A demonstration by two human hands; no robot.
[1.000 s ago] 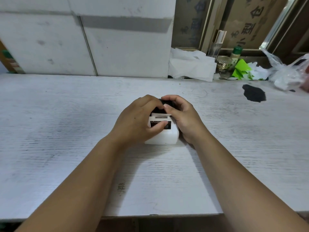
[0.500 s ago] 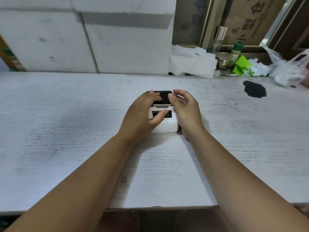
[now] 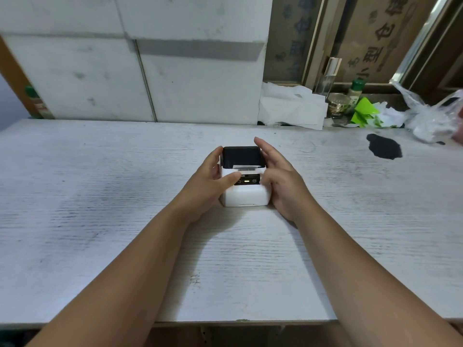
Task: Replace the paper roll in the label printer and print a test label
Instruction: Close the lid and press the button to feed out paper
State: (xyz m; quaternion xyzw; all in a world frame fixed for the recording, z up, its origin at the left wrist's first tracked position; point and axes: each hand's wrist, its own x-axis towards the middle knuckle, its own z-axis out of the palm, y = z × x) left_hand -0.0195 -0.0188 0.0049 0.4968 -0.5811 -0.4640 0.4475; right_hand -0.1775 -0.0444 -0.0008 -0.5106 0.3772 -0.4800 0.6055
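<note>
Label printer [image 3: 244, 180]: small white box with black lid, centre of frame on the white table [image 3: 100, 221]; a lit indicator and a paper edge show at the slot. Left hand [image 3: 210, 182] and right hand [image 3: 280, 181] flank its sides, fingers loosely spread, touching lightly. Likely light, rigid, smooth plastic; best held by the side walls.

One label printer [image 3: 243, 181] at the table's [image 3: 100, 196] centre; two hands, left hand [image 3: 208, 182] at 9 o'clock of it, right hand [image 3: 280, 179] at 3 o'clock; toward 1 o'clock, one green-capped bottle [image 3: 355, 92], one glass jar [image 3: 338, 104], one black stain [image 3: 384, 149]
</note>
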